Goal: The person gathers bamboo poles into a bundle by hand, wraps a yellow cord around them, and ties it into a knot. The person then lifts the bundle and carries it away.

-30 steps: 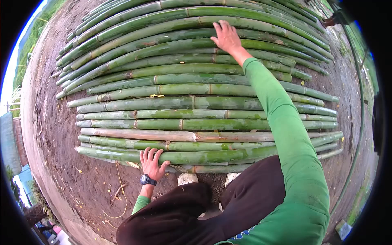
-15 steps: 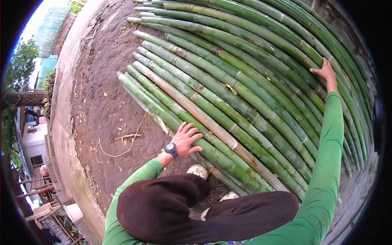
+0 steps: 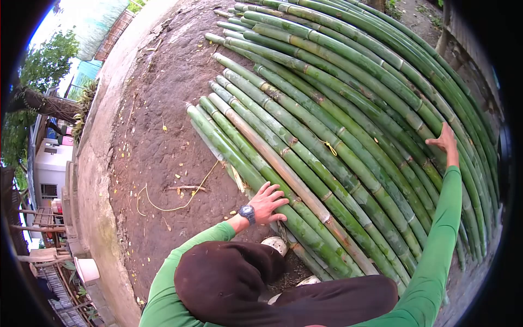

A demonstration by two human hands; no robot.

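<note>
Many long green bamboo poles lie side by side in a fanned pile on the ground. My left hand (image 3: pixel 268 203) rests flat on the nearest bamboo pole (image 3: pixel 234 152), its fingers spread; a dark watch (image 3: pixel 247 213) is on that wrist. Stretched far to the right, my right hand (image 3: pixel 447 144) touches a green pole higher in the pile, thumb held apart from the fingers. Part of its fingers is hard to make out. A brownish pole (image 3: pixel 272 157) lies among the green ones, and a yellow tie (image 3: pixel 330 147) sits on the pile's middle.
My bent knees (image 3: pixel 234 283) and pale perforated shoes (image 3: pixel 275 244) are close to the pile's near edge. On the bare soil left of it lie a stick (image 3: pixel 187 188) and a thin yellowish strand (image 3: pixel 163 209). A concrete edge, a white bucket (image 3: pixel 87 269) and a house stand farther left.
The view has shifted, so the pile and both hands appear lower and farther right. My left hand stays on the near pole and my right hand stays on the far side of the pile.
</note>
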